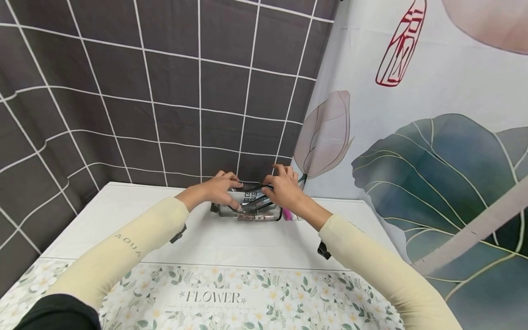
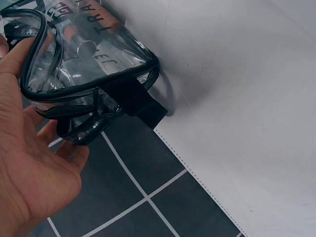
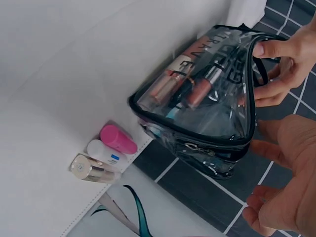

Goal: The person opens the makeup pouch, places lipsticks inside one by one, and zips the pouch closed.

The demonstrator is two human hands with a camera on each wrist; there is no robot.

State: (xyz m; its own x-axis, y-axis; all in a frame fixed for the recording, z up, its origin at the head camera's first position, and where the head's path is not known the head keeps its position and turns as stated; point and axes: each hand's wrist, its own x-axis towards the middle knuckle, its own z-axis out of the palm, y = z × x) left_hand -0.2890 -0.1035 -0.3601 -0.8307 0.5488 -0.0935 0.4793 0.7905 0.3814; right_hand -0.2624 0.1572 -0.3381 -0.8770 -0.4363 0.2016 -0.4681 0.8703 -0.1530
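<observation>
A clear plastic cosmetic bag (image 1: 264, 214) with black trim stands at the table's back edge, between both hands. Lipstick-like tubes (image 3: 200, 94) and other cosmetics show through its wall, which has dark lettering. At the bag's left end, my left hand (image 1: 222, 189) pinches the black-edged rim, its thumb on the near side and fingers behind. Opposite it, my right hand (image 1: 284, 187) holds the rim between thumb and index finger, the other fingers spread. In the left wrist view, a black fabric tab (image 2: 138, 103) sticks out from the bag's end.
Right of the bag lie a pink-capped tube (image 3: 118, 139), a white bottle (image 3: 104, 152) and a gold-capped bottle (image 3: 91, 169). The white table (image 1: 247, 245) has a flowered cloth (image 1: 214, 279) at its front. A dark grid curtain (image 1: 173, 119) hangs behind.
</observation>
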